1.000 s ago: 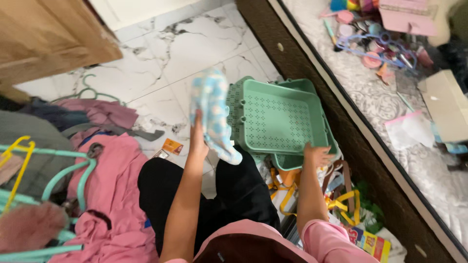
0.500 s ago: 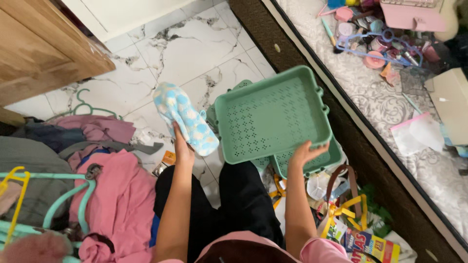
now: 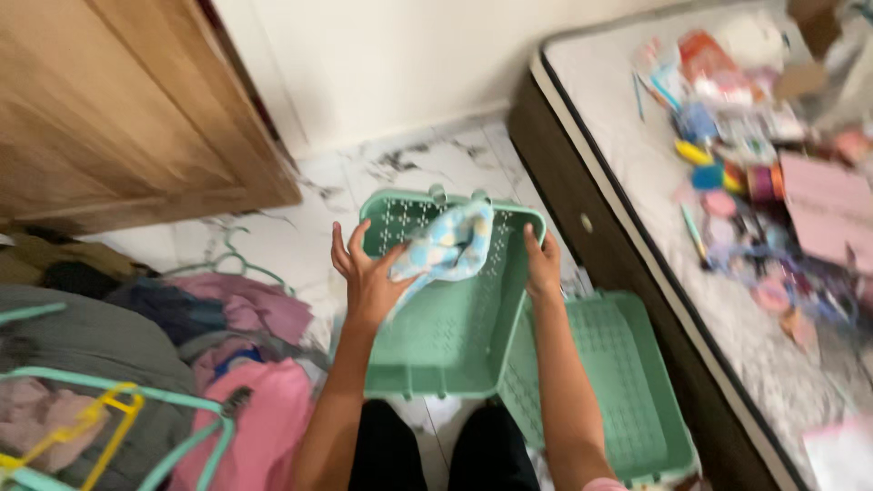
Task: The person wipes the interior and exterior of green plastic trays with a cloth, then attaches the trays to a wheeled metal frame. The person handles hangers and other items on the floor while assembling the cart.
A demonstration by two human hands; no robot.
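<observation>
A mint-green perforated plastic basket [image 3: 455, 336] is held up, tilted with its opening toward me. My right hand [image 3: 543, 265] grips its right rim. My left hand [image 3: 366, 277] is spread open at the basket's left rim, fingers apart, touching a light-blue cloth with yellow and white dots [image 3: 446, 247]. The cloth is bunched inside the basket near its upper edge. A second mint-green basket or lid [image 3: 618, 391] lies on the floor below and to the right.
A wooden door [image 3: 118, 118] stands at the left. Piled clothes in pink and grey [image 3: 227, 364] with teal and yellow hangers [image 3: 100, 418] lie on the marble floor. At the right, a bed with a dark frame [image 3: 618, 245] is covered with small colourful items.
The basket has been lifted and turned open side toward me. The dotted cloth went from my left hand's raised grip into the basket. The view has swung up toward the wall and door.
</observation>
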